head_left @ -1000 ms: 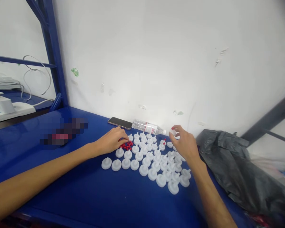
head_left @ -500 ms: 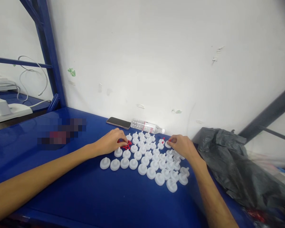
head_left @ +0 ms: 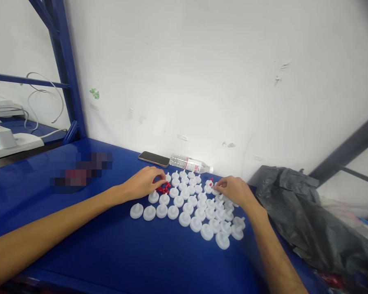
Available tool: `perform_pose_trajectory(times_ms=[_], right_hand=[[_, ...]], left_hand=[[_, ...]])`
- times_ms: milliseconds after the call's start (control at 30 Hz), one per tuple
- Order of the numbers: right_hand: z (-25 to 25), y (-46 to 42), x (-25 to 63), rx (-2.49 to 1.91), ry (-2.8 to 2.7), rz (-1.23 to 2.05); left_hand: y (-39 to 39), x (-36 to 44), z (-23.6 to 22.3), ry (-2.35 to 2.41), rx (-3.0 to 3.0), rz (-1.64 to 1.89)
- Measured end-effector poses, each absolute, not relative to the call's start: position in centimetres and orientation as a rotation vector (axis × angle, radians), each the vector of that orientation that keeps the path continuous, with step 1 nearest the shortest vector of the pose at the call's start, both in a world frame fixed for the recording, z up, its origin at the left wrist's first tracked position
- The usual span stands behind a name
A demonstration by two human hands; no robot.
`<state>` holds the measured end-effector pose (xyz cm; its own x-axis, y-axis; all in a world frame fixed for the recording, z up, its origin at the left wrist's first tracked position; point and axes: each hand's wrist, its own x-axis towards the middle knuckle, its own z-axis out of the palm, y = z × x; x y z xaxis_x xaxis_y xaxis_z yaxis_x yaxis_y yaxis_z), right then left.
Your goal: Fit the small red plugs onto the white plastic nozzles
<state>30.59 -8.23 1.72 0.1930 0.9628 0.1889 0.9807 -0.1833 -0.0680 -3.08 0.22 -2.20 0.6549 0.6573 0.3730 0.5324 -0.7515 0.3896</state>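
My left hand hovers over a small heap of red plastic caps, its thumb and fingertips pinched together at the heap's edge. Whatever sits in that pinch is hidden. Many white round plastic pieces, each a disc with a short spout on top, stand in loose rows on the blue table. At the far right of these rows, my right hand has its fingers closed at a white piece that they partly cover. Just left of those fingertips, red shows on the spouts of two white pieces.
Behind the rows lie a phone and a clear water bottle, near the wall. A dark plastic bag is heaped at the right. A blue metal post and a white power strip stand at the left.
My right fingertips have shifted slightly left and down over the white piece; a trace of red beside them no longer shows. My left hand stays at the red heap.
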Motion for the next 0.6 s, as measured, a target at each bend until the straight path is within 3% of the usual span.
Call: perform_pose_trajectory(times_ms=[433, 600], right_hand=[[1.7, -8.8, 33.9, -2.401, -1.828, 0.033], [2.9, -9.1, 33.1, -2.359, -1.754, -0.103]], left_hand=[[0.1, -3.1, -1.9, 0.903, 2.624, 0.932], [-0.4, -3.2, -1.4, 0.878, 2.66, 0.954]])
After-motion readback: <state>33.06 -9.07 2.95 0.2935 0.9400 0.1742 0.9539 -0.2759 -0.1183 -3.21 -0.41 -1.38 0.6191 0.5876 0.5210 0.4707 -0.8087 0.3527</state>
